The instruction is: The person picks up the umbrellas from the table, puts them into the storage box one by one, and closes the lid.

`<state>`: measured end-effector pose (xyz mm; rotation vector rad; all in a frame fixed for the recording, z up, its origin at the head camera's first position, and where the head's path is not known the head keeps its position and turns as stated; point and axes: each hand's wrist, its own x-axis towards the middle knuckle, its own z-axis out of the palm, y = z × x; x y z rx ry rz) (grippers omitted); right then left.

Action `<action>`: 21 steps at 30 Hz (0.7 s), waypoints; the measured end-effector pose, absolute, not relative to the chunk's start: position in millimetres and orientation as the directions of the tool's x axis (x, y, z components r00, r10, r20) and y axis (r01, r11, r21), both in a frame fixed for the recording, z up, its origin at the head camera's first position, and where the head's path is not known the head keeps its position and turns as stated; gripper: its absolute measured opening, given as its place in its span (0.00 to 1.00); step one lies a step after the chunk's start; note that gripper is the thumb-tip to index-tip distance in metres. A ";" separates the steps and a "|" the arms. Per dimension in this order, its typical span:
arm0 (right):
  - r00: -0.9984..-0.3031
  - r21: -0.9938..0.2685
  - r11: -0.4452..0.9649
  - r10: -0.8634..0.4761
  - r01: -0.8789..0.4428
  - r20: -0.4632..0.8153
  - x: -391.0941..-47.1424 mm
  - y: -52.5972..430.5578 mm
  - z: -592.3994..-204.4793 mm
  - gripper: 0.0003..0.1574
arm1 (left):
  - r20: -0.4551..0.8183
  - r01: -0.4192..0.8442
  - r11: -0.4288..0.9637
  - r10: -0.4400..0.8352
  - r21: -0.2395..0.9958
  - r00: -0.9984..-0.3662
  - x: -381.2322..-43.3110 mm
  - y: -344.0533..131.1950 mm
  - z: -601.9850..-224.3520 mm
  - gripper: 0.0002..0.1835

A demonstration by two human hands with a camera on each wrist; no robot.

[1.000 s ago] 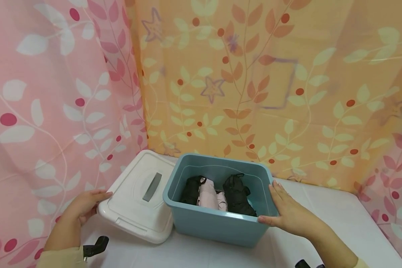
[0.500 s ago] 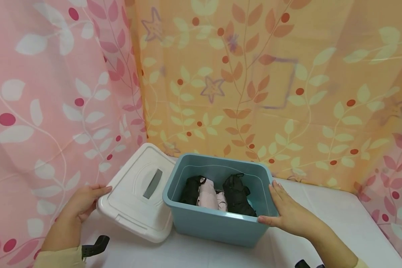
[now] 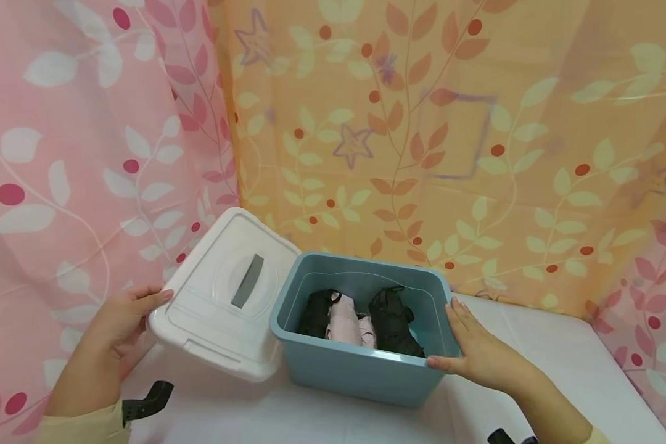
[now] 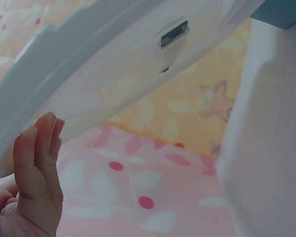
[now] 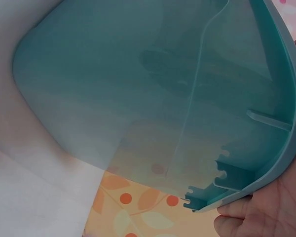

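Observation:
My left hand [image 3: 116,320] pinches the near left corner of a white lid [image 3: 211,320] with a grey handle [image 3: 248,281]. The thumb lies on top of that corner; in the left wrist view the fingers [image 4: 32,168] come up against its underside. Tilted, the lid is raised at the left of a blue storage box [image 3: 361,376] and overlaps its left side in the head view. My right hand [image 3: 485,354] rests on the box's right rim, fingers straight along the side and thumb at the front corner. Inside lie dark bundles [image 3: 394,324] and light pink rolled cloth [image 3: 344,320].
The box stands on a white-covered table [image 3: 533,345]. Behind it hangs an orange floral curtain [image 3: 422,123], with a pink floral curtain [image 3: 89,154] on the left. Black wrist mounts [image 3: 150,401] sit on both forearms.
My left hand has raised the lid and shifted it slightly left, tipping it up more. The box, its contents and my right hand have stayed in place.

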<state>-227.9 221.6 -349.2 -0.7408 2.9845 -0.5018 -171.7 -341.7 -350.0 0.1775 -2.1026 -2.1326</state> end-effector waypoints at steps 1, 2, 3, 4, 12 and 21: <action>-0.887 -0.314 0.836 -0.459 -0.450 0.051 -227.9 221.7 -349.2 0.72 | 0.029 0.032 -0.014 -0.176 0.999 -0.984 -170.9 -341.5 -345.9 0.07; -0.887 -0.314 0.836 -0.459 -0.450 0.050 -227.9 221.8 -349.0 0.72 | 0.041 0.043 -0.011 -0.173 0.999 -0.984 -170.0 -341.4 -341.5 0.07; -0.888 -0.314 0.837 -0.457 -0.449 0.049 -227.9 221.8 -348.8 0.72 | 0.055 0.059 -0.016 -0.163 0.998 -0.985 -169.3 -341.4 -336.7 0.07; -0.889 -0.313 0.838 -0.456 -0.447 0.048 -228.0 221.7 -348.6 0.72 | 0.065 0.069 -0.022 -0.160 0.997 -0.985 -168.5 -341.7 -331.5 0.07; -0.891 -0.314 0.841 -0.451 -0.440 0.040 -228.2 220.3 -348.1 0.73 | 0.130 0.134 -0.014 -0.163 0.991 -0.978 -168.4 -347.5 -288.1 0.09; -0.892 -0.325 0.839 -0.450 -0.437 0.038 -225.9 218.7 -346.8 0.73 | 0.159 0.178 -0.087 -0.194 0.980 -0.968 -169.4 -352.5 -253.0 0.08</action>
